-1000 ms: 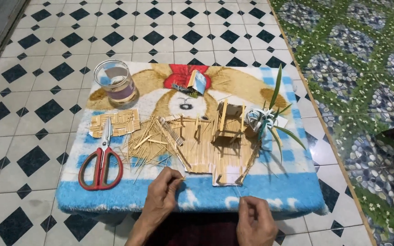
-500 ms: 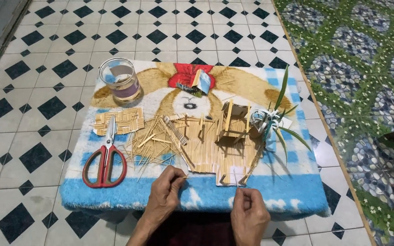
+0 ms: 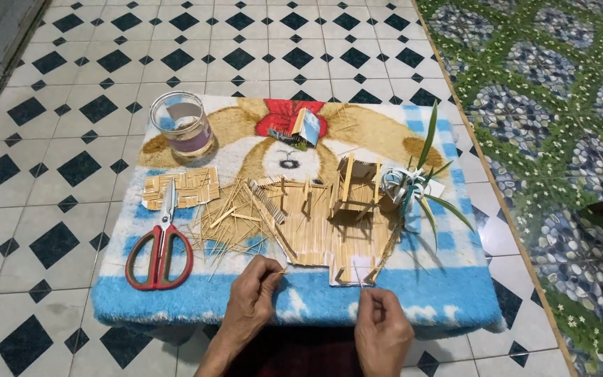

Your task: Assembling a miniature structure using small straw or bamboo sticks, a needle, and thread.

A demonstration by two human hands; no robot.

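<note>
Where each item lies, largest first:
Mat: blue-and-white fluffy mat on tiled floor.
Model: flat pale stick-built panel, mid-mat, just beyond both hands.
Scissors: red-handled scissors, left of model.
Left hand: fingers curled, pinching thin stick.
Right hand: fingers closed on thin stick.

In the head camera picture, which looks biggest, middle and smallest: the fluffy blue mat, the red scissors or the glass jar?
1. Fluffy blue picture mat, by far the biggest.
2. Red-handled scissors.
3. Clear glass jar, smallest, though it sits farther from the camera.
</note>
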